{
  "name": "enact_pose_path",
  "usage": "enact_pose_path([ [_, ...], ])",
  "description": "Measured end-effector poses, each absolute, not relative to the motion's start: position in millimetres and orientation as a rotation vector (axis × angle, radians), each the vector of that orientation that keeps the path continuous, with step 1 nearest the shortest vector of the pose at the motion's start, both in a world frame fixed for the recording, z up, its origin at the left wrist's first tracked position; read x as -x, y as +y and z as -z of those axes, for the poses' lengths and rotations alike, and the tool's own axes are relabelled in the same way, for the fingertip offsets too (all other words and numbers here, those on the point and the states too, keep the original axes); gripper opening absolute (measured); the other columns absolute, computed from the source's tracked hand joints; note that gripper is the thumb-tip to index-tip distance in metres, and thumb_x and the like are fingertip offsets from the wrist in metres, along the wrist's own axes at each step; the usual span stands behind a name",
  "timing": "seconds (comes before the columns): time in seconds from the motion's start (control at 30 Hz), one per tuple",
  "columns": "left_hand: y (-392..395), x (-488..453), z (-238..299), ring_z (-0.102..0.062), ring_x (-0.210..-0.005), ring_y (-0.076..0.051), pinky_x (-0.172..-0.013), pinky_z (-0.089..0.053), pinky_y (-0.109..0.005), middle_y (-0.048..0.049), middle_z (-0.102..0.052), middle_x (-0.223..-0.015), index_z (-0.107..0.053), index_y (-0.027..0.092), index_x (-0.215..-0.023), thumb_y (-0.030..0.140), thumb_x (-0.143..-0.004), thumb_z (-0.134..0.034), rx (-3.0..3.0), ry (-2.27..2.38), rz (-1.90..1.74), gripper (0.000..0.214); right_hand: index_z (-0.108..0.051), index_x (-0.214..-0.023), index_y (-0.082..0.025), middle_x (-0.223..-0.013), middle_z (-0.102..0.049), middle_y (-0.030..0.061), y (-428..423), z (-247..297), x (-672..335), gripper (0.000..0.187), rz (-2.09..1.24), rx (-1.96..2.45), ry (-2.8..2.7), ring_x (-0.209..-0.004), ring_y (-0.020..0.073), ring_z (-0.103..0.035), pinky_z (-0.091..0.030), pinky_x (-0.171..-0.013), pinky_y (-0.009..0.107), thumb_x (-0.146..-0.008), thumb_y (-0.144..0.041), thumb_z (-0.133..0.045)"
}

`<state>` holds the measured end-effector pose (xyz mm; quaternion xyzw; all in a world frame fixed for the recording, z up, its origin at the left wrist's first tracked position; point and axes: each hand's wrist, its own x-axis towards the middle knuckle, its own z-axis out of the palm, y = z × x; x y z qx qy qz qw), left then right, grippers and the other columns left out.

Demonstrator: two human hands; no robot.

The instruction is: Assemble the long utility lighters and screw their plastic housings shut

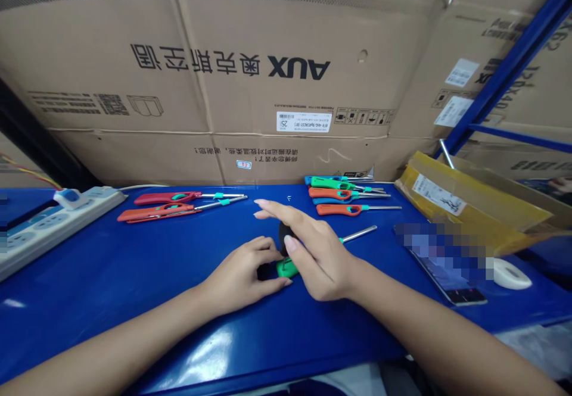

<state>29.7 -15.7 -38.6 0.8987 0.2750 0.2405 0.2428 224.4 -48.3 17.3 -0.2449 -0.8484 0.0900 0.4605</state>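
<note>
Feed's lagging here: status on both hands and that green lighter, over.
Left grip shut on green-handled plastic lighter with metal rod. Right grip covers it, hold unclear. Nothing blocking.

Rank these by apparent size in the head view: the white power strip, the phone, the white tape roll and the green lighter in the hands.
1. white power strip
2. phone
3. white tape roll
green lighter: mostly covered, so I cannot rank it.

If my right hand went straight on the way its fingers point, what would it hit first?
Probably the metal tips of the red lighters, just beyond the right hand; if it clears them, the cardboard box behind.
</note>
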Motion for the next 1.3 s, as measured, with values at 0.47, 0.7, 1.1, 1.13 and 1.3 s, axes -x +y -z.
enact_pose_path([
  [0.47, -14.4, -30.0, 38.6, -0.066, -0.104, -0.026, -0.092, -0.056, -0.038, -0.0075, -0.071, -0.115, -0.077, 0.023, -0.109, 0.040, -0.088, -0.074, -2.505, 0.804, -0.605, 0.027, -0.049, -0.145, -0.024, -0.118, -0.071, 0.0066, -48.0, -24.9, -234.1, 0.044, -0.143, 0.678, -2.139, -0.092, 0.0151, -0.068, -0.057, -0.079, 0.028, -0.102, -0.019, -0.043],
  [0.7, -15.2, -26.6, 39.5, -0.065, -0.101, -0.026, -0.091, -0.055, -0.039, -0.0083, -0.070, -0.109, -0.076, 0.023, -0.112, 0.042, -0.089, -0.072, -2.501, 0.872, -0.572, 0.031, -0.048, -0.145, -0.025, -0.117, -0.071, 0.0072, -45.4, -16.5, -237.0, 0.045, -0.082, 0.785, -2.118, -0.090, 0.0160, -0.069, -0.057, -0.074, 0.028, -0.101, -0.030, -0.057],
  [1.1, -10.4, -23.1, 20.1, -0.064, -0.097, -0.024, -0.087, -0.052, -0.036, -0.0050, -0.069, -0.100, -0.073, 0.021, -0.105, 0.027, -0.081, -0.068, -2.596, 0.979, -0.504, 0.026, -0.050, -0.119, -0.025, -0.072, -0.057, -0.0049, -34.4, -49.5, -266.6, 0.020, -0.455, 0.963, -1.557, -0.064, 0.0151, -0.065, -0.058, -0.070, 0.032, -0.100, -0.026, -0.048],
  [1.13, -8.1, -20.0, 16.1, -0.064, -0.097, -0.024, -0.086, -0.051, -0.035, -0.0051, -0.069, -0.101, -0.072, 0.021, -0.104, 0.027, -0.080, -0.067, -2.605, 1.016, -0.462, 0.025, -0.050, -0.114, -0.025, -0.080, -0.059, -0.0026, -27.4, -52.8, -278.2, 0.019, -0.389, 1.094, -1.622, -0.070, 0.0159, -0.067, -0.057, -0.072, 0.032, -0.096, -0.019, -0.046],
  [1.3, 12.0, 10.9, -6.6, -0.063, -0.083, -0.019, -0.075, -0.049, -0.028, -0.0015, -0.068, -0.095, -0.071, 0.021, -0.099, 0.023, -0.074, -0.066, -2.554, 1.048, -0.182, 0.026, -0.061, -0.113, -0.021, -0.117, -0.062, 0.0119, 6.5, -36.9, -326.2, 0.030, -0.023, 1.954, -2.025, -0.098, 0.0254, -0.067, -0.049, -0.081, 0.035, -0.088, -0.010, -0.048],
])
